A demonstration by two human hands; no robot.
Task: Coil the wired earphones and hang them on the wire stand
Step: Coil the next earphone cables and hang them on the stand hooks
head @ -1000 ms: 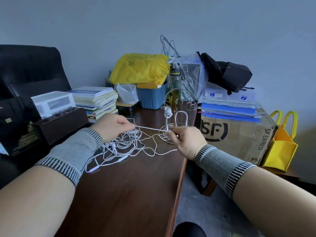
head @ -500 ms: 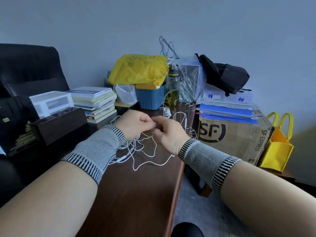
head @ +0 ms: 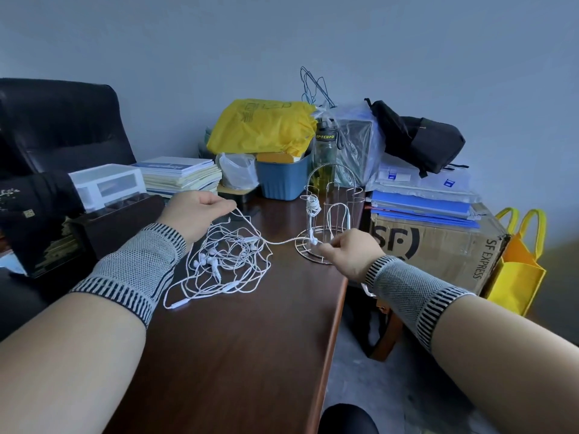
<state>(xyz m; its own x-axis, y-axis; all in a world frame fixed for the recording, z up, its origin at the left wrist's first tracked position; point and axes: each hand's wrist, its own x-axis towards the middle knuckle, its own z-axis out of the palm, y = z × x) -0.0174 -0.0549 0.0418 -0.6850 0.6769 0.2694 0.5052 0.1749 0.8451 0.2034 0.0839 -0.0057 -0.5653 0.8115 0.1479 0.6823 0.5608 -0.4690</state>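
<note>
Hands apart again after meeting half a second ago over tangle; one cable length now drawn taut between them. Left hand (head: pixel 194 211), left of wire stand (head: pixel 329 227), fingers curled round cable. Right hand (head: pixel 351 250) at stand base, fingertips pinching cable end. Wired earphones (head: pixel 225 255) mostly loose tangle on desk (head: pixel 235 355), left of stand; one coiled set already on stand post. Judgement: strand measured out, coiling underway, hanging not yet done.

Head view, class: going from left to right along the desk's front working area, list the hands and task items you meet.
left hand → tangled earphones → wire stand → right hand → SF Express cardboard box → yellow tote bag
</note>
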